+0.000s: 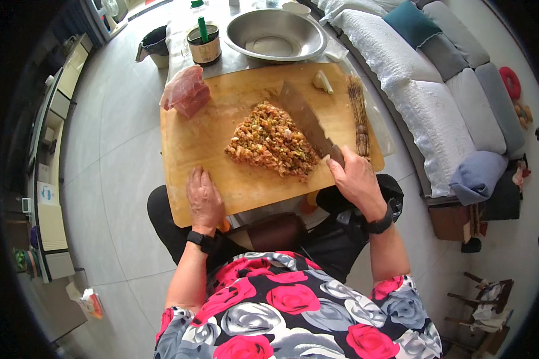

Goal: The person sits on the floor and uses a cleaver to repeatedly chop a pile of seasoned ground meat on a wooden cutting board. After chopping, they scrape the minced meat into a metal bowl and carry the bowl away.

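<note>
A mound of seasoned minced meat (271, 143) with green bits spreads over the middle of a wooden cutting board (202, 157). My right hand (357, 179) grips the handle of a cleaver (304, 114). Its blade lies along the right side of the mound, smeared with residue. Flat on the board's near left part rests my left hand (205, 197), holding nothing. At the far left corner sits a chunk of raw meat (188, 96) with a pale layer of fat or skin. A bundled-twig brush (358, 114) lies along the right edge, near a small white piece, perhaps scallion or garlic (322, 83).
Beyond the board stand a wide steel basin (274, 29) and a labelled tin (205, 51) with a green handle sticking up. A lined waste bin (159, 49) is at the table's left. To the right runs a sofa (467, 107); a low cabinet (49, 202) lines the left.
</note>
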`<state>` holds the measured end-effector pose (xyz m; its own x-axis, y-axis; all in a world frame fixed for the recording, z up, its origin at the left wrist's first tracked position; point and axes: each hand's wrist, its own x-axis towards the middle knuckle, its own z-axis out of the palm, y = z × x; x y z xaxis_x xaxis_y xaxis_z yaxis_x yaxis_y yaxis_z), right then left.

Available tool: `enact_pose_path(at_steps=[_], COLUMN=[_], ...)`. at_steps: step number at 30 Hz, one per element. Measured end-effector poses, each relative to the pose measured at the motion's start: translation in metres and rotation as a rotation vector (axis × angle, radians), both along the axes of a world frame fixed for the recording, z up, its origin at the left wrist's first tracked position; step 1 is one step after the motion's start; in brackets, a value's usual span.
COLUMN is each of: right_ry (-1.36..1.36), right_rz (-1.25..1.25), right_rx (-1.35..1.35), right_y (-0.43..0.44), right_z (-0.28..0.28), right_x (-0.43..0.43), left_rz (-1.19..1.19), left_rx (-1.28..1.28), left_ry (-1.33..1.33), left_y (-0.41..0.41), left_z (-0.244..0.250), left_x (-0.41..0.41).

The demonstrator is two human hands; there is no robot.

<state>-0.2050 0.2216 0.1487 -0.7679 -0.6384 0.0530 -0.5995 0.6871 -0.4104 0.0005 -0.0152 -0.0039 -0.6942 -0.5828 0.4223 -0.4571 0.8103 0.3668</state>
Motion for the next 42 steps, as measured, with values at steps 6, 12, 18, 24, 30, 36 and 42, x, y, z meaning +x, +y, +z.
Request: enact_pose_path(at_steps=[6,12,18,24,30,36,42], right_ry=[0.017,0.015,-0.062,-0.094,-0.041,-0.078,-0.080], right_rz=[0.081,-0.026,0.020,0.031,-0.014,0.069,0.058], right_rx=[0.076,-0.148,0.016,0.081,-0.050,0.011,0.081], right_y=[0.003,-0.008,-0.009,-0.013,-0.018,-0.014,-0.014], right_z=[-0.049,-0.025,-0.004,-0.028,-0.018,-0.004,-0.039], right_x=[-0.007,0.014,0.011,0.013,0.033,0.023,0.029], left_rz=[-0.013,-0.005,-0.001,-0.001,-0.011,-0.010,-0.017], left_rx=[-0.005,0.011,0.017,-0.015,0.002,0.051,0.025], left_ry=[-0.006,-0.002,-0.010,-0.001,0.003,0.001,0.003], left_y=[-0.003,0.002,0.000,-0.001,0.001,0.002,-0.001], left_z=[0.003,0.003,0.003,0.006,0.004,0.009,0.006], left_x=[-0.004,-0.005,-0.002,-0.003,-0.004,-0.003,-0.005])
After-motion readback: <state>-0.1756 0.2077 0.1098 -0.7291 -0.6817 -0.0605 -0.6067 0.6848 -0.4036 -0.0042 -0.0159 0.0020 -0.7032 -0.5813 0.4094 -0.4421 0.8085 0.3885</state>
